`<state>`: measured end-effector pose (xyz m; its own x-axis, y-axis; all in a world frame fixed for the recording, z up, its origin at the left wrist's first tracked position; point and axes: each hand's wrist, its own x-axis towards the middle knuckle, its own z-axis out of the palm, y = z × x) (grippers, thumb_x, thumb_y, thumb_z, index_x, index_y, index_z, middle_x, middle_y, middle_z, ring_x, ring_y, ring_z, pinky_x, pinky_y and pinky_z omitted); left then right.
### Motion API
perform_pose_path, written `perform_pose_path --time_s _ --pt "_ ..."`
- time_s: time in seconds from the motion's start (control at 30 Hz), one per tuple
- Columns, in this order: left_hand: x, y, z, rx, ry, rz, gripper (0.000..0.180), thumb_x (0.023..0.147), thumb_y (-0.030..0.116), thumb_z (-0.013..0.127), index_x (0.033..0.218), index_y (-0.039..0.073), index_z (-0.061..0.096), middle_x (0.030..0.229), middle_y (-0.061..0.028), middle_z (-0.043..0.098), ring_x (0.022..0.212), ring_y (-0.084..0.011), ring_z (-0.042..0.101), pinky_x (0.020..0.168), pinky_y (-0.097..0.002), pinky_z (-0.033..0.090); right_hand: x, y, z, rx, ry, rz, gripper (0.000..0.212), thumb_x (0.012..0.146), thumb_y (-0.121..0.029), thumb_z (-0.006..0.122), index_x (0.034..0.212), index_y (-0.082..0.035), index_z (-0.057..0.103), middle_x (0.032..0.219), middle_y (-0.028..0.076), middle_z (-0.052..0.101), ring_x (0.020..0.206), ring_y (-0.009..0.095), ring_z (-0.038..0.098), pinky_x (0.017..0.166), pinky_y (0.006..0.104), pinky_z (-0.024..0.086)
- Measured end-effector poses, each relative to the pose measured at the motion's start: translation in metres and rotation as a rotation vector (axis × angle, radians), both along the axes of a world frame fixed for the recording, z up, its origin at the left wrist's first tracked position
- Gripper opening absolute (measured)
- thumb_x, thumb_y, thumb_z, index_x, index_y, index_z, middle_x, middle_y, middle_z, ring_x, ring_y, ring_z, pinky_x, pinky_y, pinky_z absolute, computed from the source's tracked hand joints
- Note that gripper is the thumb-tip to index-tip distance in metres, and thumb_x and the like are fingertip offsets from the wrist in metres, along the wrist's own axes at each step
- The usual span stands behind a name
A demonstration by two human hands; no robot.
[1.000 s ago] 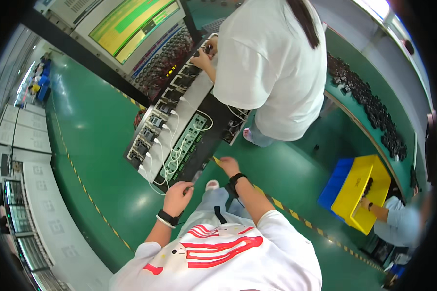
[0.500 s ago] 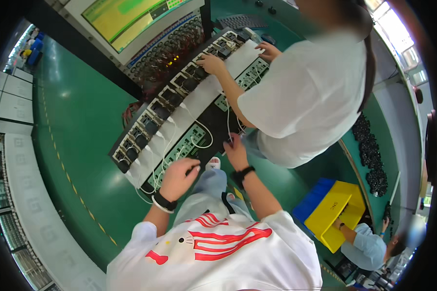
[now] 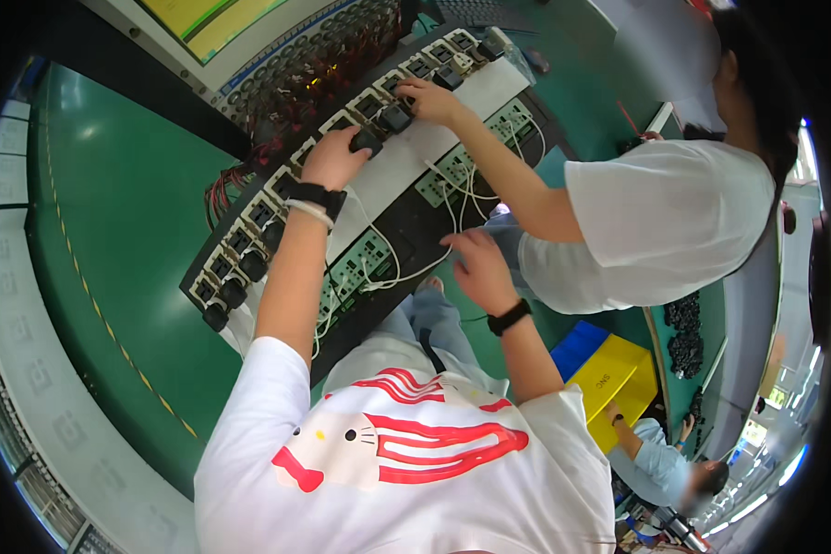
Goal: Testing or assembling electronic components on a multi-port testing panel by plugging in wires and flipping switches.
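Note:
My left hand (image 3: 334,159) is closed around a black power adapter (image 3: 367,143) at the long row of sockets (image 3: 291,171). Whether the adapter is fully seated in a socket, I cannot tell. Lower and to the right, my right hand (image 3: 485,268) pinches a thin white cable (image 3: 420,275) that runs toward the green port panel (image 3: 353,272). Several black adapters (image 3: 252,266) sit along the left part of the row. A co-worker's hand (image 3: 429,100) touches another black adapter (image 3: 395,117) just right of my left hand.
A co-worker in a white shirt (image 3: 665,222) stands close on the right, one arm across the bench. Behind the row are bundled wires (image 3: 282,120) and a screen (image 3: 214,23). A yellow bin (image 3: 609,379) stands at lower right, near another person (image 3: 656,462).
My left hand has moved up and away from me to the socket row and now grips a black adapter. My right hand has shifted slightly right. The co-worker has leaned back to the right.

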<state>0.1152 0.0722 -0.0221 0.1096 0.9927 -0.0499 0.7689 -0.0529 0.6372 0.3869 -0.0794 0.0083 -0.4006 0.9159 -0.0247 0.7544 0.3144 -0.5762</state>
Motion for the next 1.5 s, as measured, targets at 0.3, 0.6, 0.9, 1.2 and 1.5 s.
perform_pose_path --time_s 0.3,0.6,0.9,1.2,1.5 --pt "0.024 0.008 0.003 -0.141 0.102 0.066 0.045 0.084 0.020 0.064 0.127 0.015 0.057 0.117 -0.0145 0.062 0.105 -0.0337 0.058 0.090 -0.0430 0.047 -0.054 -0.013 -0.061 0.081 0.017 0.347 0.049 0.071 -0.034 0.074 0.111 -0.013 0.056 0.101 0.010 0.050 0.099 0.030 0.047 0.087 0.0417 0.035" --pt "0.032 0.006 0.005 -0.200 0.118 0.167 0.046 0.081 0.022 0.067 0.126 0.014 0.058 0.110 -0.0198 0.063 0.099 -0.0357 0.061 0.084 -0.0434 0.048 -0.072 0.022 -0.050 -0.366 0.500 0.166 0.016 0.088 -0.018 0.061 0.099 -0.005 0.061 0.084 0.006 0.057 0.083 0.019 0.054 0.075 0.0325 0.042" --pt "0.018 0.034 -0.004 -0.225 0.023 0.124 0.033 0.081 0.021 0.068 0.112 0.011 0.067 0.103 -0.0175 0.066 0.091 -0.0306 0.064 0.081 -0.0376 0.050 -0.073 0.093 -0.070 -0.980 0.917 -0.290 0.030 0.099 -0.024 0.045 0.104 -0.003 0.065 0.068 -0.006 0.041 0.053 0.003 0.031 0.049 0.0198 0.026" --pt "0.018 0.038 -0.003 -0.239 0.033 0.146 0.030 0.077 0.020 0.070 0.106 0.011 0.070 0.098 -0.0156 0.067 0.089 -0.0308 0.064 0.081 -0.0386 0.050 -0.103 0.133 -0.101 -0.574 0.741 -0.342 0.028 0.098 -0.023 0.046 0.092 0.001 0.060 0.071 0.000 0.048 0.064 0.010 0.042 0.059 0.0276 0.035" --pt "0.014 0.039 -0.006 -0.257 -0.055 0.156 0.030 0.074 0.019 0.071 0.102 0.009 0.070 0.103 -0.0157 0.066 0.097 -0.0322 0.062 0.085 -0.0390 0.049 -0.112 0.125 -0.107 -0.330 0.779 -0.400 0.025 0.097 -0.020 0.047 0.092 0.002 0.059 0.074 0.014 0.059 0.063 0.022 0.053 0.063 0.0324 0.043"
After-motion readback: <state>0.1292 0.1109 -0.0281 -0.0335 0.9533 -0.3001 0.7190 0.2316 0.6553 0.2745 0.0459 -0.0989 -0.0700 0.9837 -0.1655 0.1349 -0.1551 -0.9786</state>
